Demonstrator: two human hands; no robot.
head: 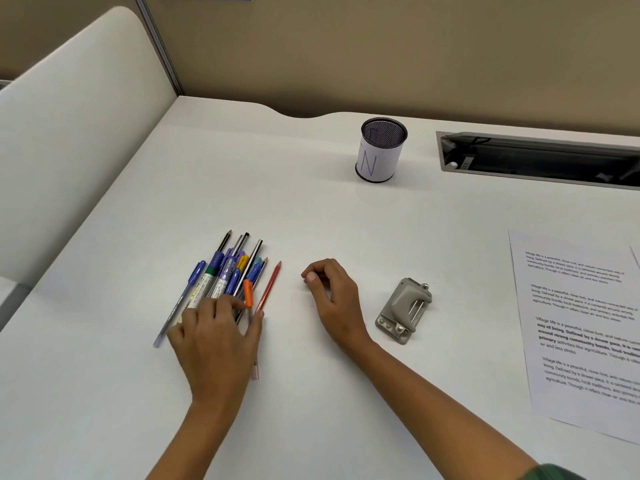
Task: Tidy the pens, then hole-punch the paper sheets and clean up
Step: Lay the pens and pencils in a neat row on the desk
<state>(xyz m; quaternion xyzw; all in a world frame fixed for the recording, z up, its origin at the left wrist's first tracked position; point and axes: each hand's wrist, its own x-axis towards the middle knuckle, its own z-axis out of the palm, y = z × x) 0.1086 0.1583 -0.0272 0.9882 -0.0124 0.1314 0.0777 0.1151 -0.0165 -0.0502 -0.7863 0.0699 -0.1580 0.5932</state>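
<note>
My left grip (214, 341) lies spread flat over the near ends of the pens (232, 271), fingers pressing, nothing pinched. The bundle fans out ahead of it on the tabletop (311, 209). My right grip (332, 299) rests just beside it, fingers loosely curled, holding nothing. Risk as I read it: the red pencil (270, 285) at the thumb side and the blue pen (181, 303) at the outer side sit loose of the bundle — a hasty scoop could miss or roll them. The pen cup (381, 150) stands well beyond both grips — a weak hold may spill pens on the way.
</note>
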